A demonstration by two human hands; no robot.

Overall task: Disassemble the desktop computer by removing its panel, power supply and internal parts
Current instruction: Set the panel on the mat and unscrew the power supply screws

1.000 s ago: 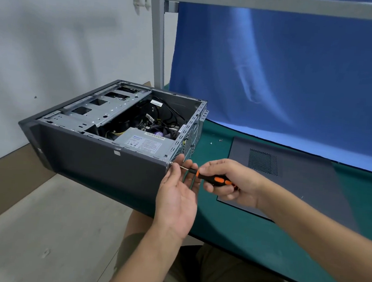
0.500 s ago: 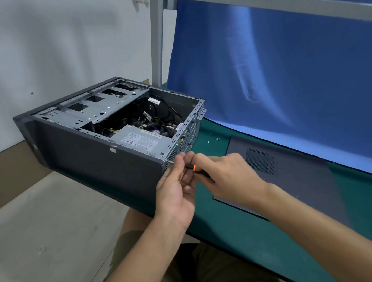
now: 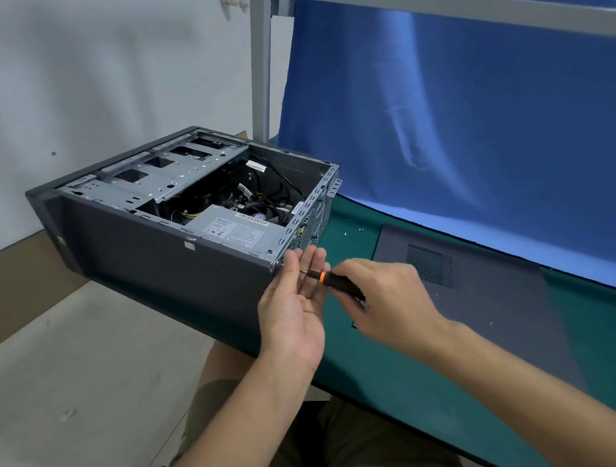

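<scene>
The case (image 3: 157,258) lies on its side at the left end of the green table (image 3: 397,387), open side up. Inside, nearest me, sits the grey power supply (image 3: 233,229). Behind it are a tangle of black cables (image 3: 269,188) and a fan (image 3: 260,215) with a purple centre. A bare metal cage (image 3: 156,177) fills the left half. The power supply has a white label (image 3: 238,228) with print and a barcode strip, but I can't read a word of it. A small white sticker (image 3: 189,246) on the case's near wall is just as unreadable.

My right hand (image 3: 389,302) grips the black-and-orange screwdriver (image 3: 339,282) by its handle, the shaft pointing at the case's near rear corner. The tip is hard to make out behind my left hand (image 3: 294,317). That hand is held flat, palm up, its straight fingers resting against the shaft and grasping nothing.

The panel (image 3: 479,283) lies flat on the table to the right, apart from the case, vent mesh showing. My right hand and arm cover its near corner. Two small screws (image 3: 352,231) lie loose between case and panel. A blue cloth (image 3: 492,119) hangs behind, cut off at the top and right.
</scene>
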